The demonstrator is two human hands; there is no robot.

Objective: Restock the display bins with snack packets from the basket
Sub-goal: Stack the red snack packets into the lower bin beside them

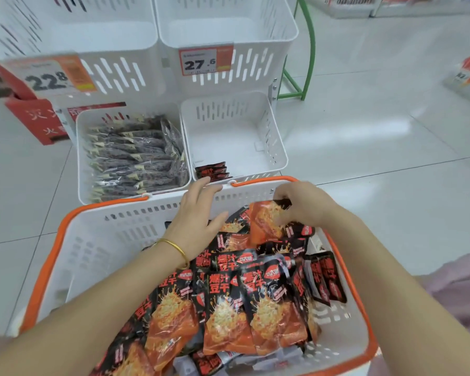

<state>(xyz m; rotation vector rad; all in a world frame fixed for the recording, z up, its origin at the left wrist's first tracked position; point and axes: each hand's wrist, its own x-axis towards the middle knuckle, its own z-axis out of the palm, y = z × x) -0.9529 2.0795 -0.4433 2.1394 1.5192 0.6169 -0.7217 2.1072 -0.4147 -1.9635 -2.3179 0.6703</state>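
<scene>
A white basket (98, 240) with orange handles fills the foreground and holds several black-and-orange snack packets (228, 302). My right hand (301, 206) pinches one orange packet (266, 222) at the basket's far right, lifted above the pile. My left hand (197, 221) hovers with straight fingers over the basket's far rim, holding nothing. Just beyond, the lower right display bin (272, 137) holds a few of the same packets (210, 170) in its near left corner.
The lower left bin (79, 158) is full of dark packets. Two upper white bins (228, 31) carry price tags 22.8 and 27.6. A red sign stands at the left, a green frame (310, 50) at the right. Tiled floor surrounds the display.
</scene>
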